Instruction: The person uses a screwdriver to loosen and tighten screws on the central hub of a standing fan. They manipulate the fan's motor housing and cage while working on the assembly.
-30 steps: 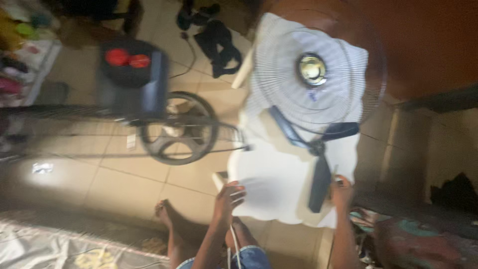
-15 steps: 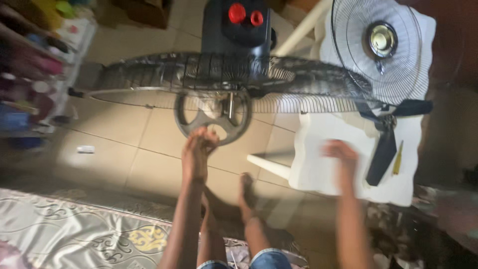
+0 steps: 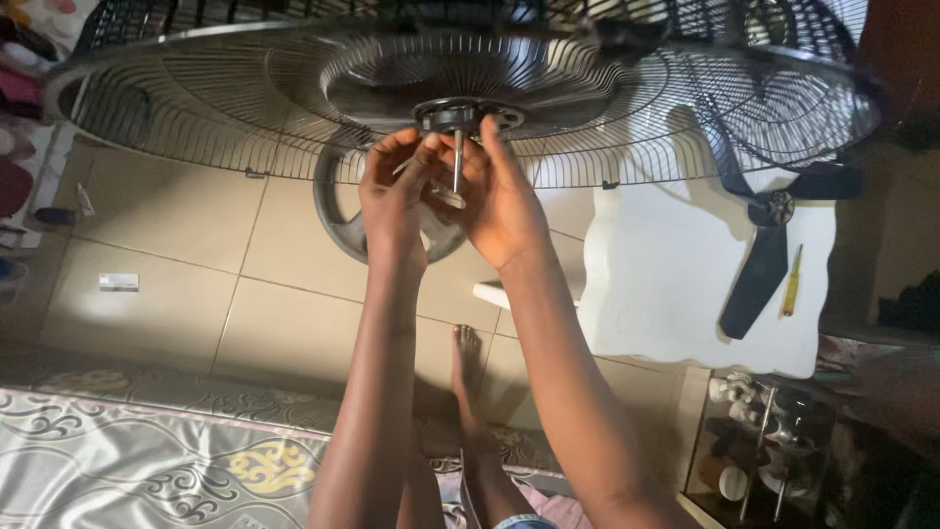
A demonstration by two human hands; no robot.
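Black wire makes up the big round fan guard [image 3: 245, 108] that fills the top of the frame, lying nearly flat, with a dark round hub [image 3: 468, 115] at its centre. A thin metal shaft [image 3: 458, 162] sticks down from that hub toward the camera. Both hands meet at it in the upper middle of the frame. The left hand [image 3: 397, 201] curls its fingers around a small metal piece just beside the shaft, thumb and fingertips pinched together. The right hand [image 3: 504, 201] cups the shaft from the other side, fingers bent and touching the hub's lower edge; whether it truly grips the shaft cannot be told. Behind the hands, a round grey fan base [image 3: 338, 211] sits on the beige tiled floor [image 3: 176, 284]. At the right, a white table [image 3: 676, 284] carries a dark blue plastic fan blade [image 3: 759, 264] and a yellow screwdriver [image 3: 791, 282], well apart from the hands. A patterned mattress [image 3: 147, 460] lies at the lower left.
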